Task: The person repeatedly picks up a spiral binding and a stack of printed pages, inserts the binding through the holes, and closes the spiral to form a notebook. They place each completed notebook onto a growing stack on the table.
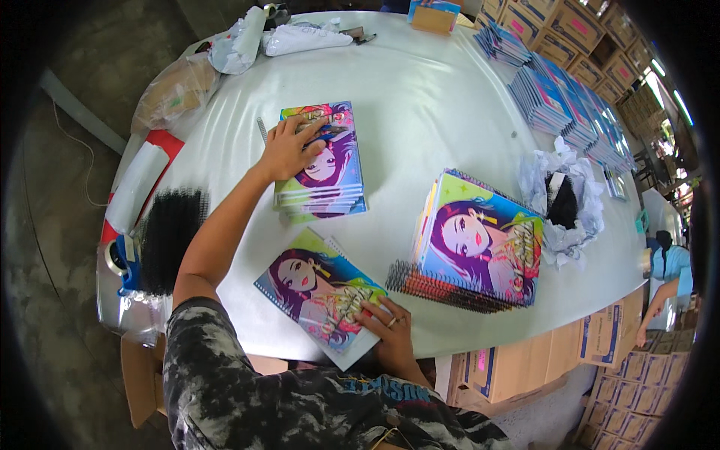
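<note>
My left hand (291, 150) is over a stack of colourful notebooks (324, 169), with its fingers and thumb around a small blue-handled tool that looks like pliers (330, 133). Printed covers in the stack show a purple-haired figure, upside down from here. Nearer to me, my right hand (388, 328) grips the lower right edge of a loose notebook (319, 289). This one lies tilted, its left edge punched with a row of holes and white sheets showing underneath. To its right stands a tall pile of spiral-bound notebooks (480, 240), black coils facing me.
Black coils (174, 232) lie bunched at the table's left edge beside a blue tape dispenser (126, 264). Crumpled white paper (570, 202) holds more black coils on the right. Stacked notebooks (551, 97) and cardboard boxes (555, 34) fill the far right. Another person (671, 270) is at the right.
</note>
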